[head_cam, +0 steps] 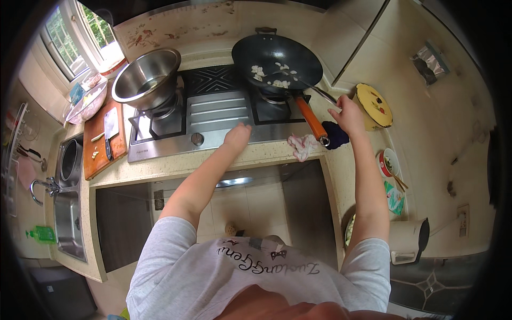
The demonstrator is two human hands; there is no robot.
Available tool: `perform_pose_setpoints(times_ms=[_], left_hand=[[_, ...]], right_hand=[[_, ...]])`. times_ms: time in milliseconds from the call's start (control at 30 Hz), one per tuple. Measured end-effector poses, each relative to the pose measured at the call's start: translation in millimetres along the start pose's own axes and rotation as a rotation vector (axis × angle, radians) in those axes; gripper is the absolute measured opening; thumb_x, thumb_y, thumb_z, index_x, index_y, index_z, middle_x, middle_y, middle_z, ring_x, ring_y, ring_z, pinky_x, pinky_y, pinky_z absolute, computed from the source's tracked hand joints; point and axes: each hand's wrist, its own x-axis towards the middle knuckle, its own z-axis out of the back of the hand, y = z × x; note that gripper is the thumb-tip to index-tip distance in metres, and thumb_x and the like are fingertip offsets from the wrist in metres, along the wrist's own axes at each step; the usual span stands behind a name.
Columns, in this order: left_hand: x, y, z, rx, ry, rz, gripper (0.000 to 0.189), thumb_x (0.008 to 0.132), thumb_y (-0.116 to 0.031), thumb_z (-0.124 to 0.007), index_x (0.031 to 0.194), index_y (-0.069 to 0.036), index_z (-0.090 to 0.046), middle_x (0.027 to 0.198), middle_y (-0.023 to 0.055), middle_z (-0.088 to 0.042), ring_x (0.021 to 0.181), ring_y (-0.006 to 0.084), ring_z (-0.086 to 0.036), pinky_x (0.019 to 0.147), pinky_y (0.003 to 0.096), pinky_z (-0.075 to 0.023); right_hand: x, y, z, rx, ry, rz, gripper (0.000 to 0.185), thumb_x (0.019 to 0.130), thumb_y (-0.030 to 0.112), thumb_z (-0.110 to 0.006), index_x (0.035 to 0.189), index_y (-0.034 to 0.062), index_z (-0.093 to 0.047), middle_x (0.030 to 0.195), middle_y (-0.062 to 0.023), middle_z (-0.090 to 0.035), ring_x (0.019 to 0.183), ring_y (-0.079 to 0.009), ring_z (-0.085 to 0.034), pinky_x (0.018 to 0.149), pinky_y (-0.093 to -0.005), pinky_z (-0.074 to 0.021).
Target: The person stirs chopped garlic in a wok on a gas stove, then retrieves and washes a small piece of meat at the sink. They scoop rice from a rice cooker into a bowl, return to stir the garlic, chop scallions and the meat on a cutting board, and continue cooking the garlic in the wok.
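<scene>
My right hand (349,116) grips the metal handle of a spatula (320,91), whose blade rests among pale sliced pieces of food (281,83) in a black wok (276,52). The wok stands on the right burner of a steel gas stove (218,110), its orange handle (310,117) pointing towards me. At the stove's front panel is my left hand (239,136), fingers bent down against it. What lies under those fingers is hidden. A control knob (197,139) shows to the left of that hand.
A large steel basin (148,78) sits on the left burner. A cleaver (111,124) lies on a wooden board (94,160) by the sink (70,224). Near the wok handle are a crumpled cloth (303,146), a dark cloth (336,135) and a yellow lidded pot (373,105).
</scene>
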Motion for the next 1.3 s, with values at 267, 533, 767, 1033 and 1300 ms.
perform_pose_setpoints(times_ms=[267, 533, 767, 1033, 1300], left_hand=[[-21, -17, 21, -0.073, -0.174, 0.164, 0.044, 0.084, -0.033, -0.066, 0.114, -0.004, -0.052, 0.084, 0.0148, -0.064, 0.079, 0.0335, -0.064, 0.065, 0.0433, -0.0508], [-124, -42, 42, -0.554, -0.299, 0.439, 0.047, 0.084, -0.025, -0.071, 0.121, -0.004, -0.052, 0.061, 0.0029, -0.053, 0.055, 0.0152, -0.051, 0.054, 0.03, -0.0425], [-175, -55, 43, -0.783, -0.488, 0.487, 0.036, 0.081, -0.013, -0.074, 0.111, -0.002, -0.057, 0.06, -0.001, -0.047, 0.054, 0.0081, -0.042, 0.05, 0.0246, -0.0382], [-226, -55, 32, -0.811, -0.521, 0.564, 0.03, 0.082, -0.009, -0.072, 0.108, -0.001, -0.058, 0.06, -0.0028, -0.046, 0.054, 0.0059, -0.04, 0.049, 0.0229, -0.0359], [-226, -73, 51, -0.887, -0.551, 0.54, 0.029, 0.083, -0.009, -0.071, 0.107, -0.001, -0.058, 0.062, -0.0032, -0.047, 0.055, 0.0048, -0.04, 0.051, 0.0221, -0.0365]], right_hand=[[43, 38, -4, -0.138, 0.212, 0.051, 0.033, 0.087, 0.023, -0.06, 0.115, 0.008, -0.053, 0.094, -0.0182, -0.066, 0.091, -0.0367, -0.062, 0.078, -0.0456, -0.0499], [34, 26, 113, -0.136, 0.227, 0.136, 0.023, 0.085, 0.02, -0.061, 0.106, 0.011, -0.06, 0.094, -0.0146, -0.067, 0.09, -0.0346, -0.062, 0.077, -0.0436, -0.0493], [83, 19, 18, 0.035, 0.057, 0.185, 0.024, 0.087, 0.019, -0.059, 0.108, 0.0071, -0.059, 0.098, -0.017, -0.066, 0.094, -0.0364, -0.062, 0.079, -0.0449, -0.0494], [66, 52, -3, 0.088, 0.111, 0.269, 0.022, 0.085, 0.016, -0.06, 0.105, 0.0071, -0.057, 0.093, -0.0183, -0.065, 0.088, -0.0388, -0.062, 0.074, -0.047, -0.0493], [50, 30, 65, -0.15, 0.121, 0.23, 0.02, 0.082, 0.014, -0.062, 0.101, 0.0078, -0.061, 0.09, -0.0168, -0.066, 0.088, -0.037, -0.062, 0.075, -0.0468, -0.0495]])
